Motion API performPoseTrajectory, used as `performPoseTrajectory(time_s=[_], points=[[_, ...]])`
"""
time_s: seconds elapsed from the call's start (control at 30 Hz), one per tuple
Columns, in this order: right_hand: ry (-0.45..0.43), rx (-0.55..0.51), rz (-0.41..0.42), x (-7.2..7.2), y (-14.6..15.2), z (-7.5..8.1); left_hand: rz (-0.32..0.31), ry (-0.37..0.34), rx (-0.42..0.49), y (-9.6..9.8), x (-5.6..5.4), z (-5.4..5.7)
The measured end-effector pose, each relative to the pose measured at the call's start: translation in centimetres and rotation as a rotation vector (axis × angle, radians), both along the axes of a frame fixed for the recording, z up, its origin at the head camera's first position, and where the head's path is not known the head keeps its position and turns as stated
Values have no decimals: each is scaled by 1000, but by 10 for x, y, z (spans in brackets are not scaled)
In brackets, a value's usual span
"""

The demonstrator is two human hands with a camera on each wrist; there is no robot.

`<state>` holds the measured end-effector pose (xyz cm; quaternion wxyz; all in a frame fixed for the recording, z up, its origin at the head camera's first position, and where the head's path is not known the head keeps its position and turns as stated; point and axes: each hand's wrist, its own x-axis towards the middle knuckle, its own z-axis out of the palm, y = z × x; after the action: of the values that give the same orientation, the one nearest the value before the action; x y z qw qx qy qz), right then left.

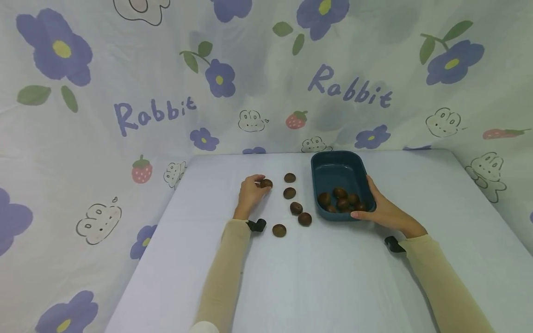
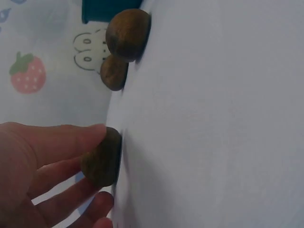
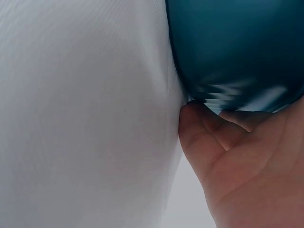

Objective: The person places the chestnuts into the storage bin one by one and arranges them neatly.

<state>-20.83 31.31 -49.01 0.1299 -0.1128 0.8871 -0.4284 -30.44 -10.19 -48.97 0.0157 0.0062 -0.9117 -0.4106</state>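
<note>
My left hand (image 1: 251, 194) pinches a brown chestnut (image 1: 266, 184) between thumb and fingers. In the left wrist view this chestnut (image 2: 102, 164) sits at the white tabletop, with the thumb on one side. To its right, several loose chestnuts (image 1: 289, 193) are scattered in a rough column on the table. My right hand (image 1: 386, 210) grips the near right corner of a dark teal dish (image 1: 333, 172), its thumb at the front rim and its fingers along the right side. Several chestnuts (image 1: 342, 204) lie in the dish's near end. In the right wrist view, the fingers press against the dish's wall (image 3: 237, 47).
A white cloth covers the table (image 1: 333, 277). Behind it and along the sides hangs a curtain (image 1: 258, 83) printed with flowers, rabbits and strawberries. One chestnut (image 1: 279, 231) lies nearest the front, close to the black wrist camera (image 1: 259, 225) on the left arm.
</note>
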Motion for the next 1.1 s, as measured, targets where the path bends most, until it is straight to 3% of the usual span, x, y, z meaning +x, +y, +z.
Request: performPoseTrajectory(time_s=[0.3, 0.8, 1.1], points=[[-2, -22, 8, 2, -3, 0, 6, 15, -42, -1, 6, 4], [-3, 35, -7, 2, -1, 1, 1, 152, 136, 2, 5, 21], [-5, 33, -6, 1, -1, 1, -11, 141, 176, 7, 12, 30]])
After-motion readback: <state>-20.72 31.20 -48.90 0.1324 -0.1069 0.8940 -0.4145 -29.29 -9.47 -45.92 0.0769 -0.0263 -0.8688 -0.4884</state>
